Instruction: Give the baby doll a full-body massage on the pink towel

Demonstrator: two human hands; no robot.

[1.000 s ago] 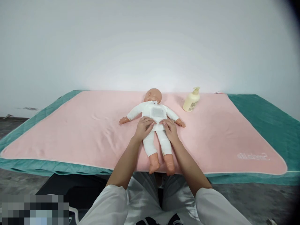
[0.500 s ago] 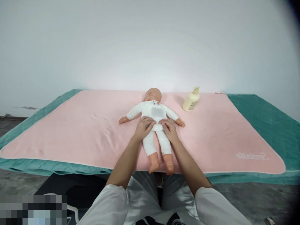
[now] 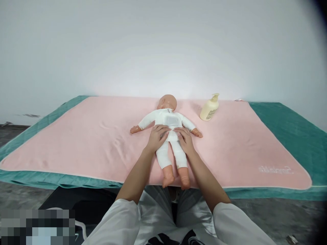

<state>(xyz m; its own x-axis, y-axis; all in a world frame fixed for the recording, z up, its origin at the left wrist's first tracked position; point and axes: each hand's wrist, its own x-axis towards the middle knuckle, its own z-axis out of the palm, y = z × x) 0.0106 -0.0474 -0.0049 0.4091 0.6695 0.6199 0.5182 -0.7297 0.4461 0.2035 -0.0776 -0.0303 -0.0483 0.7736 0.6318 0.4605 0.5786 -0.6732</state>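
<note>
A baby doll (image 3: 174,133) with a white cloth body and tan plastic head, hands and feet lies stretched out, its head away from me. A pale rectangular panel (image 3: 172,121) shows on its torso. My left hand (image 3: 158,136) rests on the left side of the doll's lower torso, fingers extended inward. On the opposite side lies my right hand (image 3: 184,137), also with fingers stretched out over the white cloth. The fingertips of both hands point toward each other with a small gap between them. Both hands are open and grasp nothing.
Beneath the doll a pink blanket (image 3: 245,146) covers a green padded surface (image 3: 291,126). A cream pump bottle (image 3: 209,108) stands to the right of the doll's head. Behind is a pale wall (image 3: 163,47). A black seat (image 3: 76,204) is at lower left.
The fingers of both hands have shifted slightly up the doll's torso. The doll and the bottle stay in place; the view has moved a little.
</note>
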